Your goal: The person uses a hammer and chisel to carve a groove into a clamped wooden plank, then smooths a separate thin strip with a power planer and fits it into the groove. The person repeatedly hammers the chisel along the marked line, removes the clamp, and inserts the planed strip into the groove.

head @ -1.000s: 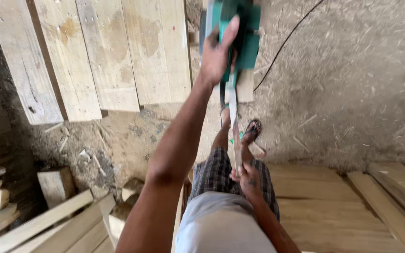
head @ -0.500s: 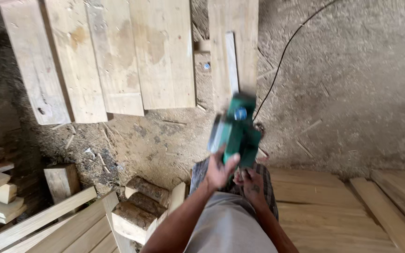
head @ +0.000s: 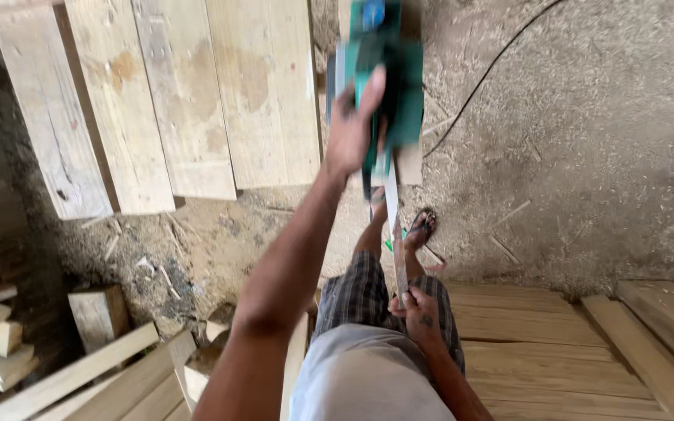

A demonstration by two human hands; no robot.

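Green power planer (head: 384, 86) sits at the far end of the narrow wooden strip (head: 394, 226), out at the full reach of your left arm. Your left hand (head: 352, 129) is wrapped around its body from the near side, fingers closed over the casing; the picture blurs there, so you cannot tell exactly where the handle lies under your palm. Judge it as a fairly heavy, rigid tool with its weight low, so take it by the top handle and keep your wrist behind it rather than off to one side. A thin black cable (head: 477, 86) trails off across the sawdust-strewn floor (head: 587, 156) to the right; it could snag.

The strip runs from the planer back toward your lap, standing on its thin edge as far as you can see. It looks light, long and whippy, likely to flex or tip sideways under the tool. Your right hand (head: 419, 316) pinches its near end, fingers curled around it just above your knee, which is the sensible place to steady it.

Wide pale boards (head: 189, 101) lie on the floor to the left, more boards (head: 555, 351) at the right, and your sandalled foot (head: 421, 228) rests just beside the strip.
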